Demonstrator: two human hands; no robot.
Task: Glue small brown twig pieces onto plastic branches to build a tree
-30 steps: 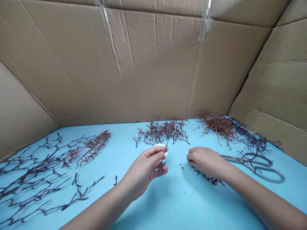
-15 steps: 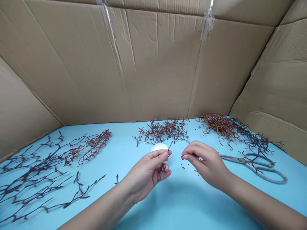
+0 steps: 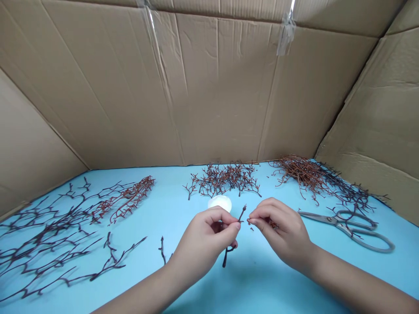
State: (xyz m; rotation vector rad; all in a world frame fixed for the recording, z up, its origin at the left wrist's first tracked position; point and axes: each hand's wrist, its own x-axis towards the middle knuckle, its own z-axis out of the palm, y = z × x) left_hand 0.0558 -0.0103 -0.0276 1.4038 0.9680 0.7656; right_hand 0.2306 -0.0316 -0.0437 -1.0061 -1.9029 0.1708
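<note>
In the head view, a thin dark twig [image 3: 233,235] is pinched between thumb and forefinger of the left hand [image 3: 204,246], just below the frame's centre; the other fingers are curled in, and the twig's lower end hangs clear below the fist. The right hand [image 3: 279,233] is seen just right of it, its fingertips closed on a tiny reddish piece [image 3: 249,221] beside the twig's upper tip.

A small white round object [image 3: 220,203] lies on the blue surface [image 3: 255,283] just above the hands. A cluster of short red-brown sprigs [image 3: 225,179] is seen behind it, a tangled heap [image 3: 314,176] at the right, and scissors [image 3: 353,224] at the right edge. Long dark branches [image 3: 55,235] are spread at the lower left. Everything is enclosed by cardboard walls [image 3: 209,87].
</note>
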